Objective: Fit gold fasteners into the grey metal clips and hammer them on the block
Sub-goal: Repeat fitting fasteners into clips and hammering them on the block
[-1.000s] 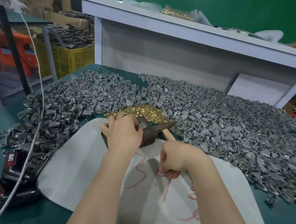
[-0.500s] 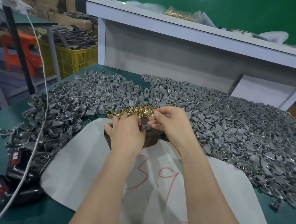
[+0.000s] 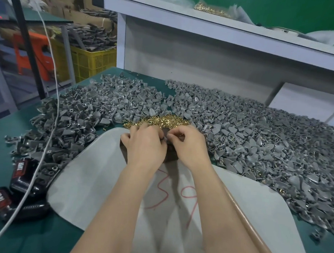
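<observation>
My left hand (image 3: 145, 144) rests over the dark brown block (image 3: 171, 157), its fingers curled on a grey clip that is mostly hidden. Touching it from the right, my right hand (image 3: 189, 145) pinches a small gold fastener (image 3: 181, 135) at the clip. The loose gold fasteners (image 3: 162, 120) lie in a heap just behind the block. Grey metal clips are piled on the left (image 3: 83, 116) and on the right (image 3: 259, 144). A wooden hammer handle (image 3: 253, 231) lies along my right forearm.
The block sits on a white sheet (image 3: 99, 181) with red marks. Two black-and-red battery packs (image 3: 20, 172) and a white cable (image 3: 42, 147) lie at the left. A yellow crate (image 3: 91, 61) stands beyond the table. A bag of fasteners (image 3: 213, 10) is on the shelf.
My right hand let go of the hammer handle, went to the fastener heap, and now meets my left hand at the block. My left hand stayed on the block.
</observation>
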